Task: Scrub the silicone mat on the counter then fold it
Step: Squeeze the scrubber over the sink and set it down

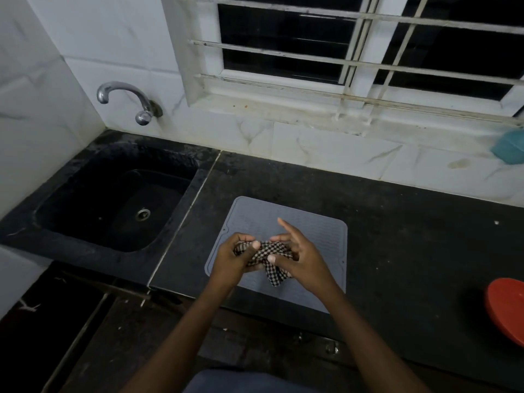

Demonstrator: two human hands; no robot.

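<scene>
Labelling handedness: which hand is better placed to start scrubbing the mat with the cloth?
Left, probably. The left hand has the checked cloth bunched in its fingers above the grey mat; the right hand grips more loosely, index finger raised.

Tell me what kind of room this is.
Most likely a home kitchen: a dark stone counter with a built-in sink, a wall tap on white tiles, and a barred window above.
</scene>
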